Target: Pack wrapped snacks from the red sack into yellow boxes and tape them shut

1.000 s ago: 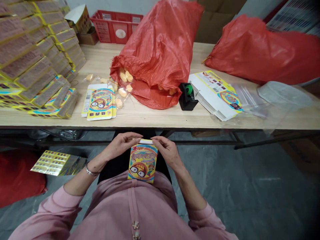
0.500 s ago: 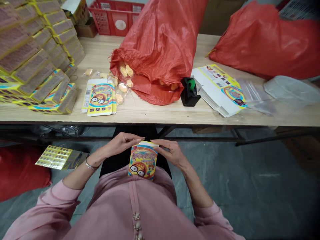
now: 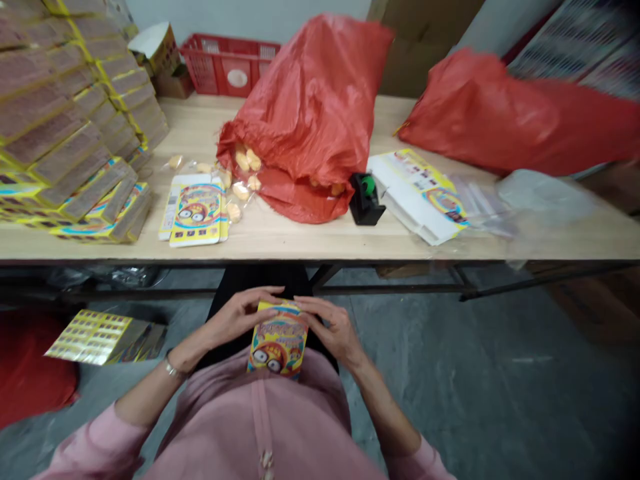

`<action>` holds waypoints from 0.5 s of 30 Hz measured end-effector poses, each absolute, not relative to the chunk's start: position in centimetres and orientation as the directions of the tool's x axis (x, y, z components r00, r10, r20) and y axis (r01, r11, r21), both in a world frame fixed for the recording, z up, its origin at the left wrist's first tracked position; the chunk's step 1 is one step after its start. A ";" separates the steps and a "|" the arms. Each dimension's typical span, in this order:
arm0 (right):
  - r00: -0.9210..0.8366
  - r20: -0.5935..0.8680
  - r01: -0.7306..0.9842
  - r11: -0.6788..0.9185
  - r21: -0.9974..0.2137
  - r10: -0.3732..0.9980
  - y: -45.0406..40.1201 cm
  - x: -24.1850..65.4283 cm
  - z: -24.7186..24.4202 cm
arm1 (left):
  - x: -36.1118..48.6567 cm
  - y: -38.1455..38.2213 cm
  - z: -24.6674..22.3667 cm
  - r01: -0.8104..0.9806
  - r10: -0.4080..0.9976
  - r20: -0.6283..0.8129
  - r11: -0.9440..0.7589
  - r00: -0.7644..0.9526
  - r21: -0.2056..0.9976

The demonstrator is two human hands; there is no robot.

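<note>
A small yellow cardboard box [image 3: 278, 347] printed with a cartoon face in glasses rests upright in my lap, against my top. My left hand [image 3: 249, 311] grips its upper left edge, fingers stretched over the top. On the other side my right hand [image 3: 330, 327] holds the upper right corner, thumb on the front and fingers along the top edge. The box's lower end meets the pink cloth, and its back is hidden.
On the table [image 3: 300, 248] lie flat cartons [image 3: 197, 217], wrapped yellow pieces [image 3: 241, 191], an open red sack [image 3: 315, 107], a black tape dispenser [image 3: 367, 200] and a carton stack [image 3: 415, 200]. Packed boxes [image 3: 60, 133] tower at left. Below is a box bundle [image 3: 95, 337].
The white flap edge at the box's top no longer shows; a yellow edge is there under my fingers. Both hands have closed further over the top. The camera view has tilted up slightly.
</note>
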State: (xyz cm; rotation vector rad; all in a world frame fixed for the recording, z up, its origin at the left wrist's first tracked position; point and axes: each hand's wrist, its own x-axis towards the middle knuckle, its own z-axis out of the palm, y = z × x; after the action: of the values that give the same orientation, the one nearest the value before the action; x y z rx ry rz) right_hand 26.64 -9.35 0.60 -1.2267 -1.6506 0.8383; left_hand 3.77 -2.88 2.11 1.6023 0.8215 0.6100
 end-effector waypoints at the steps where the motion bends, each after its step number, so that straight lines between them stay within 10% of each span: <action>1: -0.119 0.244 0.352 0.270 -0.896 0.963 -9.4 26.5 0.9 | 3.8 -3.1 2.1 0.168 0.806 -0.043 -0.071 0.591 0.983; 6: -0.177 0.259 0.303 0.303 -0.903 0.949 -6.6 27.7 2.8 | 3.5 -3.0 2.4 0.131 0.919 0.073 -0.134 0.388 0.982; 15: 0.527 0.523 0.674 0.045 -0.737 0.670 7.4 39.5 6.7 | 1.6 -1.3 5.7 0.201 0.891 0.437 -0.454 0.124 0.868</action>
State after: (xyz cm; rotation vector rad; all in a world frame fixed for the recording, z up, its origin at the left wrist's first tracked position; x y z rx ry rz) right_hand 39.53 7.40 6.67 -1.6462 -1.1582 -0.0053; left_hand 1.60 -1.33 5.73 1.7610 1.0608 1.3687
